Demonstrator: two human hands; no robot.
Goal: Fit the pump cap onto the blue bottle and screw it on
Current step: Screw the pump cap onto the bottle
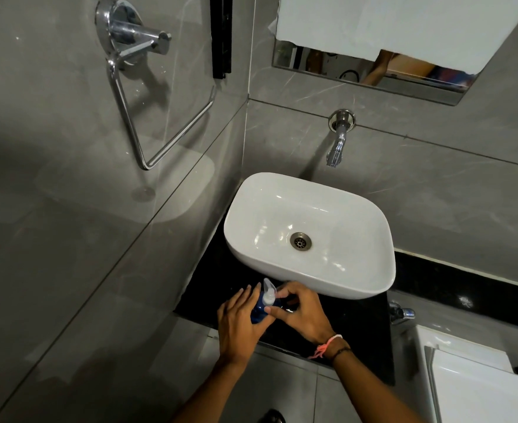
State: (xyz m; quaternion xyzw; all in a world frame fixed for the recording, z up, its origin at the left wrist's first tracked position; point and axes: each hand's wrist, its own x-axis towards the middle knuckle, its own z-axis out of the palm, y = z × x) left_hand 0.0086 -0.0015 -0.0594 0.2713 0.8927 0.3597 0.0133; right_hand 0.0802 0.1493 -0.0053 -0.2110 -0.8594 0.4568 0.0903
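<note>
A small blue bottle (258, 309) stands on the black counter (352, 325) just in front of the white basin. My left hand (239, 322) wraps around its body from the left, hiding most of it. The translucent white pump cap (268, 293) sits on the bottle's neck, its nozzle pointing up and away. My right hand (300, 312) comes in from the right, thumb and fingertips pinched on the cap's collar. A pink thread band circles the right wrist.
The white basin (370, 288) fills the counter behind the bottle, with a chrome tap (337, 148) on the wall above. A chrome towel ring (160, 129) hangs on the left wall. A white toilet tank (477, 389) stands at the lower right.
</note>
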